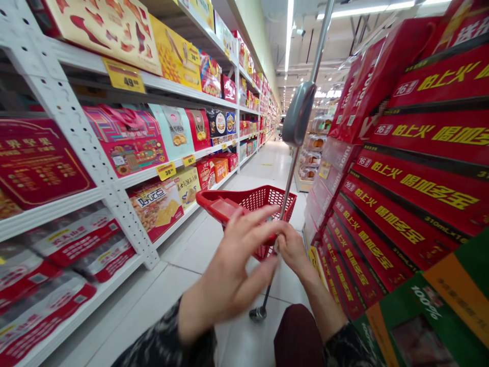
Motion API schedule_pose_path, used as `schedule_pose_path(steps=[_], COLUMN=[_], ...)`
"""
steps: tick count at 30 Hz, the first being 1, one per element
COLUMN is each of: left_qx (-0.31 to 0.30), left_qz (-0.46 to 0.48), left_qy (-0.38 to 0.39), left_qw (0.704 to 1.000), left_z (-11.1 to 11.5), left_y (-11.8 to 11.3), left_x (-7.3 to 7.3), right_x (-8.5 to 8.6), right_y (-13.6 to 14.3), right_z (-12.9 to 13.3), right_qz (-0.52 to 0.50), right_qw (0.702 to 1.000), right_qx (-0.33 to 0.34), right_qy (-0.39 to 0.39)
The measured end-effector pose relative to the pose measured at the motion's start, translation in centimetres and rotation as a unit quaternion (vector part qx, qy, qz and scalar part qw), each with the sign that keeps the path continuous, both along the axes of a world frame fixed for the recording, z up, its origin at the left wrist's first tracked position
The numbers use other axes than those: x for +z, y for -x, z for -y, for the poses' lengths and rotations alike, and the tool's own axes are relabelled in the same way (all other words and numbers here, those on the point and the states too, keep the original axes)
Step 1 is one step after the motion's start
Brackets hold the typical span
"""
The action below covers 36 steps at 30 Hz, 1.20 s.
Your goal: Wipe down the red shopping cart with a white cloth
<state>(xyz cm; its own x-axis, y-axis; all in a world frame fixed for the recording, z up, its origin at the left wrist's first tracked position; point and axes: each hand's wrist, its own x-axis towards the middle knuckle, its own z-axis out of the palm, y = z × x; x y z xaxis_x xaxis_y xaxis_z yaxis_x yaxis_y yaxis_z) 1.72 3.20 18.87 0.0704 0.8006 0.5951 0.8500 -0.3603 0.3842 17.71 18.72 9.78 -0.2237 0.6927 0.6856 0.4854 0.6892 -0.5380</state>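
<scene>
My left hand (233,270) is raised in the middle of the view, its fingers apart and slightly blurred, with nothing in them. It covers part of a red plastic shopping basket (267,196) with a perforated wall. My right hand (292,247) is closed around a slim metal pole (288,188), close to the left fingertips. The pole leans to the right at its top and carries a grey plastic fitting (300,114). A dark, caster-like foot (258,314) is at its lower end on the floor. What lies inside the basket is mostly hidden.
White shelves (122,224) with boxed snacks and yellow price tags line the left. Stacked red drink cartons (412,204) rise close on the right, with a green carton (431,311) in front. A tiled aisle (267,158) runs ahead past a display rack (311,148).
</scene>
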Motion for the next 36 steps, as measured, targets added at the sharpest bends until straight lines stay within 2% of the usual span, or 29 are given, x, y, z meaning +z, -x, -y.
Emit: schedule_pose_path(steps=[1,2,3,5,7,9,12,17,20,23,26,28,30,32,36], left_qx=[0.028,0.06,0.095,0.148,0.161,0.163,0.16,0.158,0.158,0.163,0.14,0.129,0.156,0.203,0.204], left_qz=[-0.026,-0.049,-0.064,-0.093,-0.113,-0.118,-0.115,-0.12,-0.126,-0.128,-0.123,-0.112,-0.1,-0.098,-0.128], left_qy=[0.011,0.025,0.041,0.086,0.124,0.128,0.105,0.075,0.065,0.048,0.036,0.037,0.043,0.062,0.101], left_qw=[0.999,0.997,0.993,0.981,0.973,0.971,0.975,0.977,0.977,0.977,0.982,0.985,0.982,0.972,0.965], left_z=[-2.4,-4.4,-6.1,-8.4,-9.3,-9.5,-9.3,-9.3,-9.0,-8.6,-8.4,-8.6,-9.0,-9.5,-9.6], left_y=[0.5,1.2,2.0,3.6,4.7,5.2,5.3,4.9,3.8,1.9,0.9,1.4,2.7,4.3,5.8], left_x=[0.9,1.1,0.8,-1.2,-3.8,-5.9,-7.2,-6.9,-7.1,-7.3,-7.0,-6.5,-6.1,-5.9,-5.8], right_x=[0.1,0.3,0.6,0.9,1.1,0.9,0.5,0.1,0.0,0.0,0.5,0.9,1.2,1.3,0.7], right_y=[0.0,0.1,0.3,0.9,1.7,2.4,3.0,2.6,1.5,-0.3,-2.4,-3.5,-3.9,-3.6,-2.8], right_z=[0.1,0.3,0.7,1.8,3.0,4.0,4.6,4.2,3.6,2.7,1.8,1.6,1.9,2.6,3.1], right_qz=[0.001,0.005,0.01,0.026,0.043,0.054,0.055,0.018,-0.007,-0.025,-0.022,-0.007,0.011,0.035,0.07], right_qw=[1.0,1.0,1.0,0.999,0.998,0.997,0.996,0.997,0.998,1.0,0.999,0.998,0.998,0.997,0.989], right_qx=[0.0,0.004,0.009,0.027,0.044,0.042,0.027,0.039,0.036,0.01,-0.027,-0.047,-0.062,-0.068,-0.113], right_qy=[0.002,0.005,0.006,0.001,-0.018,-0.041,-0.066,-0.065,-0.05,-0.014,0.029,0.042,0.031,0.001,-0.068])
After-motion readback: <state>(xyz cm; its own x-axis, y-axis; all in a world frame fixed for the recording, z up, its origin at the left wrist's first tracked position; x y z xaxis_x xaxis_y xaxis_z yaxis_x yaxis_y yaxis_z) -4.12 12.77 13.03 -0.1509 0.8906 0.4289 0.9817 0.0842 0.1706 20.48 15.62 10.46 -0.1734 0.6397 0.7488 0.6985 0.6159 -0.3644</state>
